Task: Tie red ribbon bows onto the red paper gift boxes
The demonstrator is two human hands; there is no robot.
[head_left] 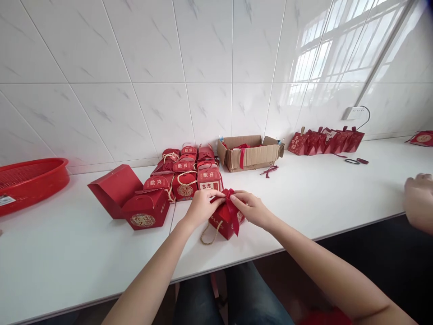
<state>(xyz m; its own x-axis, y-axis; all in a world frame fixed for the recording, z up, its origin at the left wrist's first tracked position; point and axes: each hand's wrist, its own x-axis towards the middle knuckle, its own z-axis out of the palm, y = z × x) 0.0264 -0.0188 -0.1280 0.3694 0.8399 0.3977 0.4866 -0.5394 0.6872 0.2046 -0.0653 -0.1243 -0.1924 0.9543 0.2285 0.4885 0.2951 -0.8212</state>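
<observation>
Head view: the fingers of the left hand (pixel 203 205) and right hand (pixel 253 208) pinch a red ribbon (pixel 234 216) from either side, at the top of a small red box (pixel 224 231). That box stands on the desk (pixel 304 194) directly under the fingers, its rope handle (pixel 212 242) drooping just left of them and towards the body. By my judgement the ribbon is well along: it gathers at the top and a tail hangs down the side, but the fingers hide whether its knot is drawn tight, so tightening and evening may be left. Beyond the fingers, to the left, grouped red boxes (pixel 185 186) have folded lids, some with rope handles; whether they are finished, I cannot tell. Beyond and slightly right, a cardboard carton (pixel 252 159) holds more red ribbon.

Several grouped lids appear to read 歡喜, and one front shows 囍. Left of the fingers, an emblem box (pixel 145 215) bears a round gold design I cannot read surely. Gold characters on pouches (pixel 324 143) far right are too small. No brand is legible.
</observation>
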